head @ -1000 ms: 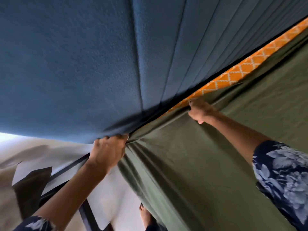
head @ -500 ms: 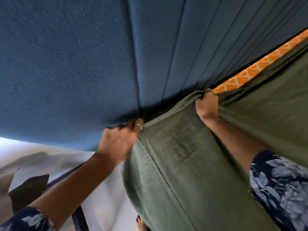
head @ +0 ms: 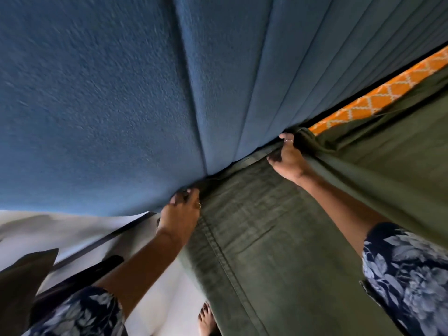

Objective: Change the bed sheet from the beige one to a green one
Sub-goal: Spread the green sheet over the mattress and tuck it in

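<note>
While you lean in at the headboard, this is how things lie:
Left hand (head: 180, 215): your fingers are curled round the green sheet's (head: 278, 238) edge, at the foot of the blue headboard (head: 109, 105).
Right hand (head: 287, 157): fingers bunch a fold of the same sheet, further along the headboard.
Green sheet: stretched between your hands, draped over the bed toward you.
Orange patterned mattress (head: 378, 98): a strip shows uncovered beyond your right hand.
Foot (head: 206, 321): bare, on the pale floor (head: 169, 287).
</note>
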